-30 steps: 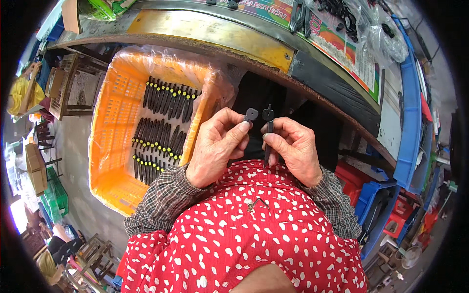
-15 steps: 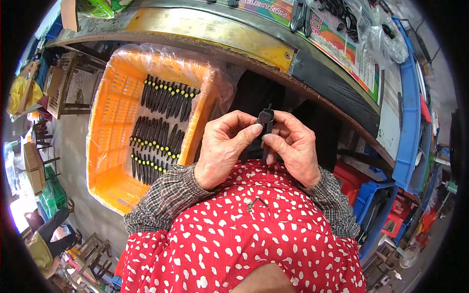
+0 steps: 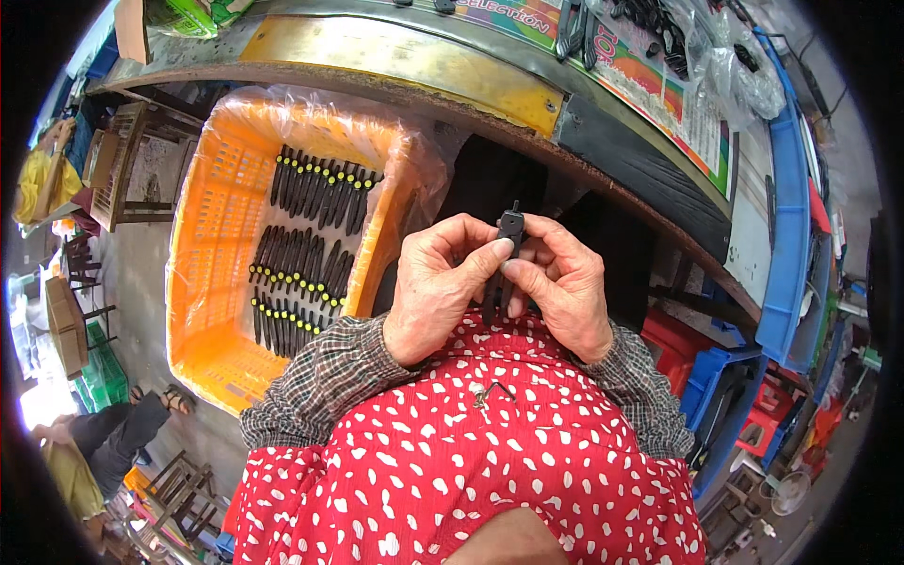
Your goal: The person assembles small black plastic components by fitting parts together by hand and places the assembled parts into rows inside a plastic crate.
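Observation:
In front of my lap I hold a black two-legged tool, which looks like a drawing compass (image 3: 510,224), upright with its small knob at the top. My left hand (image 3: 435,290) pinches it just below the head between thumb and index finger. From the other side, the thumb and fingers of my right hand (image 3: 567,294) close on its upper legs. The two legs lie close together, partly hidden by the fingers. To my left, several similar black tools with round yellow parts (image 3: 325,188) lie in three rows inside an orange plastic crate (image 3: 193,259).
A worktable (image 3: 395,71) with a metal-edged top curves ahead of me. Black parts (image 3: 576,38) and clear plastic bags (image 3: 744,85) lie on its far right. Blue trays (image 3: 786,254) and red stools stand at right. Another person's legs (image 3: 122,433) show at lower left.
The tool's legs, apart before, are now together, and its head has turned slightly. Both hands have shifted only a little. At lower left the other person's legs have moved right.

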